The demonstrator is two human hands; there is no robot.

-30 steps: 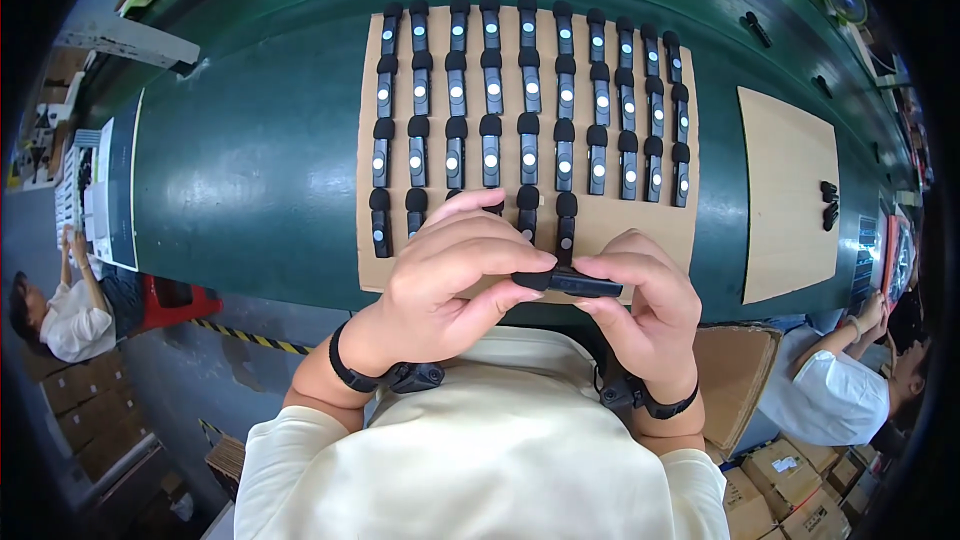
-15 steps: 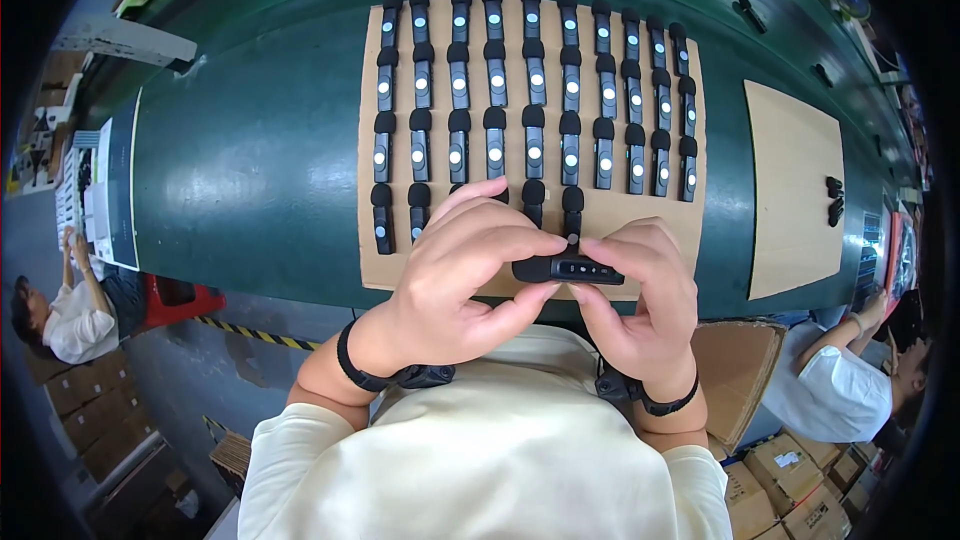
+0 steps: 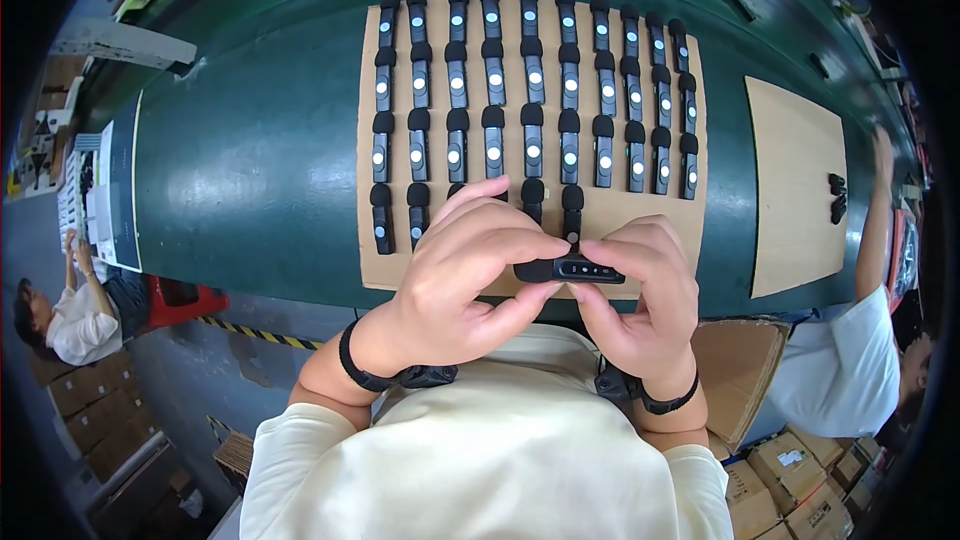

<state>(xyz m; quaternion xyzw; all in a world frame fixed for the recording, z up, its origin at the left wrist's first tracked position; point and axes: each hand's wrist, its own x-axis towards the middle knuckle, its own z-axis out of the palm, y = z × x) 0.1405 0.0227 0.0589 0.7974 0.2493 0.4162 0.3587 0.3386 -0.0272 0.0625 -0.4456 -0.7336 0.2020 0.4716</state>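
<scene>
A small black wireless microphone (image 3: 590,269) with a foam cap lies sideways between my two hands, its buttoned side facing up. My left hand (image 3: 455,275) pinches it by the foam-capped end, thumb below and index finger above. At its other end my right hand (image 3: 650,290) grips it between thumb and fingers. Just beyond my hands is a cardboard sheet (image 3: 620,210) carrying rows of similar microphones (image 3: 493,140), most with a pale round spot on the body. My left hand partly covers the nearest row.
On the green table (image 3: 250,170), a second cardboard sheet (image 3: 795,170) to the right bears a few small black pieces (image 3: 837,198). An open cardboard box (image 3: 735,370) stands by my right elbow. One co-worker (image 3: 845,365) is at the right, another (image 3: 75,320) at the left.
The co-worker at the right has stretched an arm forward over the table beside the second cardboard sheet. My hands and the held microphone have hardly moved.
</scene>
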